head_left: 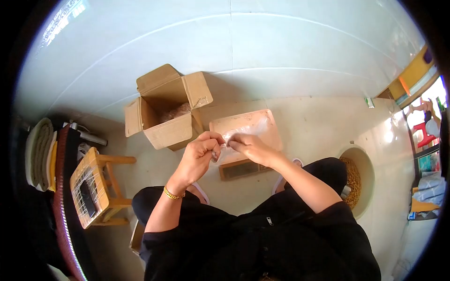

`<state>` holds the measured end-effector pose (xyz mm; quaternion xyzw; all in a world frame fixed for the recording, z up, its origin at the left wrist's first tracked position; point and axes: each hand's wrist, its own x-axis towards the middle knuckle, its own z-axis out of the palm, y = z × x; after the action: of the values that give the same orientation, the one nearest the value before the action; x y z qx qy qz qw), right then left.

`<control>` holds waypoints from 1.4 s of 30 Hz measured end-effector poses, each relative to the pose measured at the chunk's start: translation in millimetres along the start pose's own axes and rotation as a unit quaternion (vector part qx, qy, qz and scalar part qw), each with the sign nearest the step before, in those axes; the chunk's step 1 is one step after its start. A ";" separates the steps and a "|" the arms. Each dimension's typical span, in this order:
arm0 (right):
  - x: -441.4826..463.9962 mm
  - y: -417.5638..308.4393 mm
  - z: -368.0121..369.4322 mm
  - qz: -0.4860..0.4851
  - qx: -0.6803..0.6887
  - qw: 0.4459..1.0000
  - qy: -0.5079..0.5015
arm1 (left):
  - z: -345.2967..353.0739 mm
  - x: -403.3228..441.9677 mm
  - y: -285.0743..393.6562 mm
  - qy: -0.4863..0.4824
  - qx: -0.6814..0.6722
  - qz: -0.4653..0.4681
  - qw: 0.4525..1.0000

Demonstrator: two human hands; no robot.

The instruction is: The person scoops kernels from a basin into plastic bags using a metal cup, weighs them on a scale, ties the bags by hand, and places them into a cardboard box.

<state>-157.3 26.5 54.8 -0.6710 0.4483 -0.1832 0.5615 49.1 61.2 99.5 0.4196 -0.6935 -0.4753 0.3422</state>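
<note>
Both hands meet in the middle of the view, above a pale pink tray [239, 122] on the floor. My left hand [202, 152], with a gold bracelet at its wrist, has its fingers curled and pinched on a clear plastic bag [251, 132]. Close beside it, my right hand [251, 147] pinches the same bag between thumb and fingers. The bag's thin film spreads behind the hands over the tray. A wooden-edged box [238, 170] lies just below the tray, partly hidden by my right hand and forearm.
An open cardboard box [168, 133] with plastic inside stands at the left by the wall. Farther left is a wooden stool [105, 204] with a dark phone-like object on it. A round bucket [368, 180] holding small brown pieces stands by my right knee. Shelves line the far right.
</note>
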 end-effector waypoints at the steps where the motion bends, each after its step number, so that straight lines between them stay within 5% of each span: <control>1: 10.7 11.6 3.0 -0.004 -0.001 1.000 -0.001 | -2.7 0.2 -0.6 0.007 -0.008 0.000 1.000; 3: 27.6 33.0 6.5 0.142 -0.252 0.948 -0.135 | -4.5 0.0 -5.8 0.019 -0.015 0.000 1.000; 4: 26.9 42.8 8.5 0.139 -0.254 0.947 -0.136 | -3.2 0.9 -11.3 0.057 0.000 0.018 0.998; 6: 14.9 67.1 10.1 0.073 -0.322 0.944 -0.024 | -3.4 1.3 -20.0 0.098 0.012 0.035 0.995; 8: 14.7 65.4 -0.8 0.083 -0.274 0.958 -0.015 | -3.1 3.4 -27.1 0.144 -0.037 -0.141 0.979; 9: 10.3 65.6 -5.6 0.070 -0.254 0.964 0.036 | -2.0 3.5 -32.5 0.146 -0.040 -0.143 0.978; 11: 10.3 74.7 -16.9 0.025 -0.234 0.967 0.097 | -0.4 3.9 -39.2 0.177 0.260 -0.007 0.949; 12: 12.6 81.4 -21.9 0.025 -0.235 0.967 0.097 | 1.1 3.3 -40.2 0.178 0.259 -0.007 0.949; 15: 10.3 85.6 -31.5 0.057 0.214 0.930 0.293 | 6.3 5.9 -34.7 0.175 0.327 -0.014 0.929; 17: 7.3 98.9 -40.9 0.072 0.280 0.908 0.304 | 3.0 14.2 -24.4 0.117 0.135 -0.206 0.962; 18: 7.7 108.2 -43.4 0.088 0.344 0.880 0.316 | 3.0 15.9 -26.7 0.115 0.137 -0.205 0.962; 20: 4.0 119.9 -39.6 0.089 0.257 0.913 0.306 | 4.8 19.8 -34.5 0.168 -0.228 -0.137 0.949; 21: 1.6 125.7 -38.8 0.091 0.165 0.939 0.288 | 4.8 20.0 -37.5 0.161 -0.283 -0.089 0.941; 24: 1.5 121.5 -29.0 0.085 0.190 0.941 0.266 | 10.6 26.7 -31.3 0.153 -0.430 -0.099 0.884; 28: -5.7 74.6 -31.7 0.101 0.412 0.845 0.325 | 17.4 28.7 -27.1 0.118 -0.219 -0.132 0.959; 30: -6.4 68.2 -38.2 0.102 0.114 0.940 0.306 | 23.1 27.2 -31.2 0.091 -0.009 -0.128 0.987; 31: -8.7 60.8 -35.8 0.103 0.114 0.939 0.306 | 26.6 26.6 -28.1 0.106 0.019 -0.131 0.986; 32: -11.0 49.5 -28.6 -0.007 -0.123 0.922 0.368 | 29.0 27.6 -31.2 0.105 0.018 -0.130 0.986; 33: -13.7 37.8 -20.7 -0.116 -0.351 0.838 0.402 | 31.6 28.5 -36.7 0.118 0.055 -0.090 0.987; 37: -12.6 1.3 6.5 -0.266 -0.278 0.860 0.335 | 32.1 29.8 -34.5 0.099 0.070 -0.062 0.991; 39: 8.6 22.5 16.6 -0.106 -0.091 0.979 0.148 | 32.0 30.2 -25.5 0.098 0.088 -0.040 0.990; 40: 15.7 34.3 18.0 -0.108 -0.090 0.979 0.150 | 31.3 30.6 -22.5 0.098 0.106 -0.017 0.989; 42: 23.4 54.4 20.1 0.134 -0.212 0.968 0.020 | 32.3 33.5 -45.1 0.126 0.127 0.015 0.984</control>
<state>-151.4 21.2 -7.2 -0.7045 0.5740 -0.0208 0.4169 18.7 34.0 49.2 0.5056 -0.7056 -0.3217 0.3781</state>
